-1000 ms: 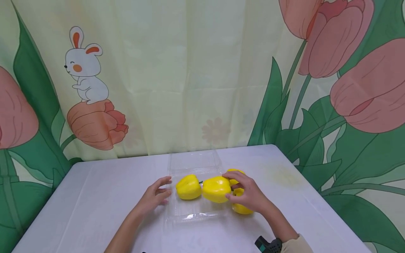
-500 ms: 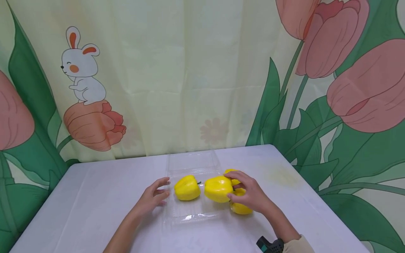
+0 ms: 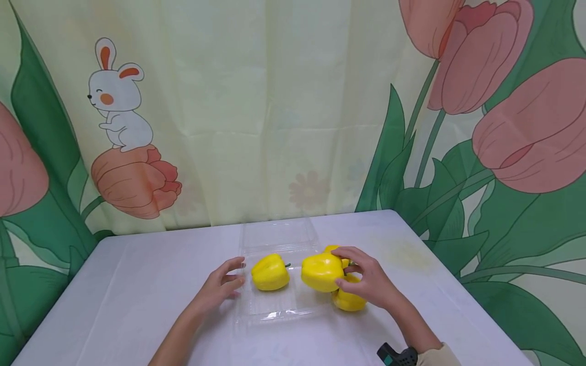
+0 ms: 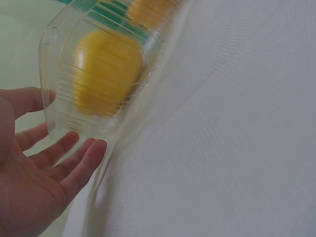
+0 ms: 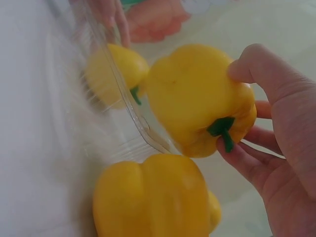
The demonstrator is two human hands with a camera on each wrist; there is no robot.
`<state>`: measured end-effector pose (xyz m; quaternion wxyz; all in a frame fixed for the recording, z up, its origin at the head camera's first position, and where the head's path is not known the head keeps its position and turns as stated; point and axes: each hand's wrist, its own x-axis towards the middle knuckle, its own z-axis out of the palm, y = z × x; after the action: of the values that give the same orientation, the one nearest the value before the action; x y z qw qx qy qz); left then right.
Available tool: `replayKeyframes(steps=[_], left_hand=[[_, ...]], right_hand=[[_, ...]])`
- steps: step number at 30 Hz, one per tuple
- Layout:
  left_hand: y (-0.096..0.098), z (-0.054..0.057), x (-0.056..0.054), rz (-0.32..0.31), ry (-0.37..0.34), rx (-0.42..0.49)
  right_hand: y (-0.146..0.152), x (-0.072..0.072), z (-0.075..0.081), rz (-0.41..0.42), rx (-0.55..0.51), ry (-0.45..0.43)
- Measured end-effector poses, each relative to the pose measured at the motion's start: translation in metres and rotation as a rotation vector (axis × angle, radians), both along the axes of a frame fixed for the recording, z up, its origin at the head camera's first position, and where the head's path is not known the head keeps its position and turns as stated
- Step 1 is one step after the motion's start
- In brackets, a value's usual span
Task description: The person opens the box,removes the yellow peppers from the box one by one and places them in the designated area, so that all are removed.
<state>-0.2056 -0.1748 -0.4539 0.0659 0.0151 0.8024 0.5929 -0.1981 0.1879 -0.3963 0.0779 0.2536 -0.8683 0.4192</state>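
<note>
My right hand (image 3: 368,277) holds a yellow bell pepper (image 3: 322,273) by its stem end, thumb and fingers spread around it. In the right wrist view this held pepper (image 5: 197,98) shows its green stem, above the rim of the clear plastic container (image 3: 270,314). Another yellow bell pepper (image 3: 270,272) lies inside the container on the left, its stem pointing right. At the container's left wall is my left hand (image 3: 222,280), fingers loosely bent. In the left wrist view its fingertips (image 4: 96,148) are right at the clear wall.
Two more yellow peppers are at the container's right: a near pepper (image 3: 349,301) and a far pepper (image 3: 331,249), partly hidden behind the held one. The container's clear lid (image 3: 279,235) lies folded back toward the curtain (image 3: 229,127). A white cloth covers the table (image 3: 151,274).
My right hand has moved to the right with the pepper, widening the gap to the pepper in the container. My left hand stays at the container's left wall. The view shifted slightly.
</note>
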Motion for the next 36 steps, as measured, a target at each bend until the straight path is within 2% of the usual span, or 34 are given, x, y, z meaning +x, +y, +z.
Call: replayKeyframes(steps=[19,27,36], left_hand=[[-0.001,0.003,-0.003,-0.005,0.014,-0.002],[-0.001,0.0,-0.004,-0.022,0.01,0.016],[-0.002,-0.003,-0.002,0.0,-0.01,-0.002]], right_hand=[[0.012,-0.002,0.003,-0.042,0.005,-0.001],[0.018,-0.001,0.002,-0.073,0.004,-0.011],[0.021,-0.001,0.001,-0.088,-0.01,-0.019]])
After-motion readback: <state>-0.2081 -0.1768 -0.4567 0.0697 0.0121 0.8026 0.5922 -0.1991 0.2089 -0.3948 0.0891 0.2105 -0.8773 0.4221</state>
